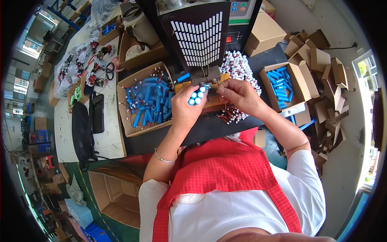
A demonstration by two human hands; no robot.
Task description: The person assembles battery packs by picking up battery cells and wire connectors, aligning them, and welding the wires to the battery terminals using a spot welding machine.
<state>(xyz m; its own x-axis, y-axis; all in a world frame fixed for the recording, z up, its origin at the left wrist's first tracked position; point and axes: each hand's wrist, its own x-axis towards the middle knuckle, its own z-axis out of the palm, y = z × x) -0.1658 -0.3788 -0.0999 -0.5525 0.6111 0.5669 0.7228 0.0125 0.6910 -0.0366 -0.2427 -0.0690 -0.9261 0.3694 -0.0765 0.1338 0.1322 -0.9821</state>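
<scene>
Overhead, the head view shows both hands raised to the foot of a dark machine (pixel 199 36) at twelve o'clock. Left hand (pixel 186 105) is closed around a pack of blue cells (pixel 197 95); only their round white-ringed ends show, the bodies hidden in the fist. The cells' long axis runs into the palm, ends facing up toward the camera and slightly to one o'clock. Right hand (pixel 238 93) is pinched narrow, fingertips (pixel 221 89) just beside the pack; whatever it pinches is too small to make out. The machine's tip meets the cells behind the fingers, the contact obscured. At nine o'clock of the hands sits a box of wired blue cells (pixel 147 101); at three o'clock a smaller box of cells (pixel 284 86). Behind the right hand lies a heap of white connectors (pixel 238 66).
</scene>
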